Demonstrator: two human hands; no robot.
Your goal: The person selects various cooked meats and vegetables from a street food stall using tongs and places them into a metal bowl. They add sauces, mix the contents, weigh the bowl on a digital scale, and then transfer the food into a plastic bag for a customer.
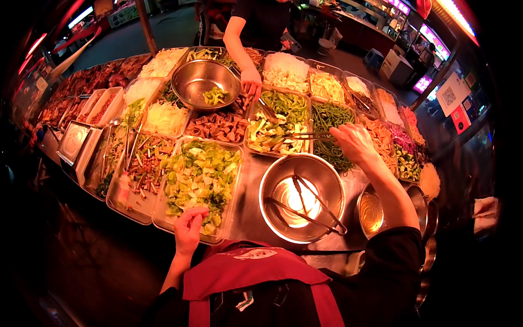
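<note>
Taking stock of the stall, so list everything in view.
Food trays: many, mostly clear, throughout
Greens: one trayful, yellow-green, front
Stalks: one trayful, dark green, right of centre
Held tongs: one, metallic, centre
Front bowl: one, silver, right of greens
Spare tongs: one, dark, in front bowl
Far bowl: one, silver, far side
Side bowls: several, metallic, right
Box: one, silver, left
Signs: several, white and red, right
Stool: one, blue, background
Other person's hand: one, bare, by far bowl
Apron: one, red, bottom centre
Left grip: one, bare, near greens
Right grip: one, bare, on held tongs
</note>
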